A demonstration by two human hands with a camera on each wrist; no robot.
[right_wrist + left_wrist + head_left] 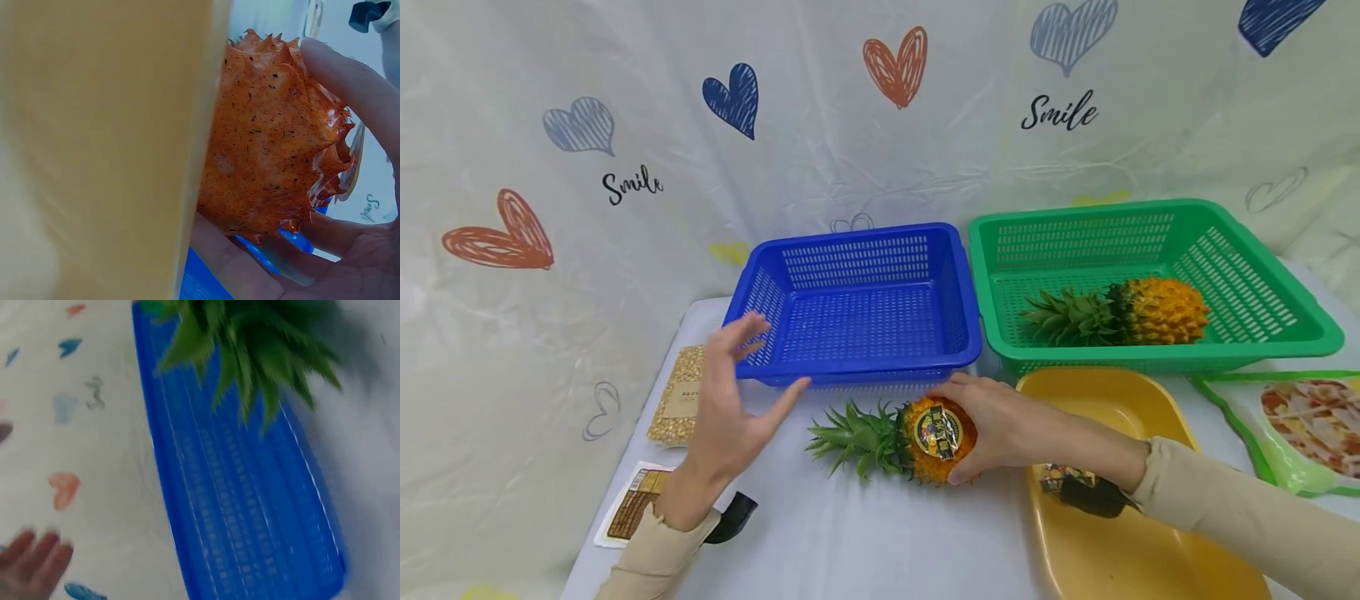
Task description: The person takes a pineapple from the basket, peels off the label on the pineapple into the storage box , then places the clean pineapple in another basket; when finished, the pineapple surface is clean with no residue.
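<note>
My right hand (pixel 1000 425) grips the base of a small pineapple (pixel 917 454), its thumb and fingers on opposite sides of the spiky orange body. The fruit lies sideways above the white table, leaves to the left, a round label (pixel 938 432) facing up. In the right wrist view the fingers curl round the pineapple (pixel 269 144). My left hand (pixel 730 433) is raised left of the leaves, thumb and fingers spread, holding nothing. The left wrist view, blurred, shows pineapple leaves (pixel 250 350) and left fingertips (pixel 37 562). Whether the fruit touches the table, I cannot tell.
Behind is a blue basket (pixel 857 367); right of it, a green basket (pixel 1150 354) holds another pineapple (pixel 1165 312). A yellow tub (pixel 1097 558) stands under the right forearm. Packets of grain (pixel 681 400) and brown food (pixel 636 504) lie left, a green-edged bag (pixel 1300 425) right.
</note>
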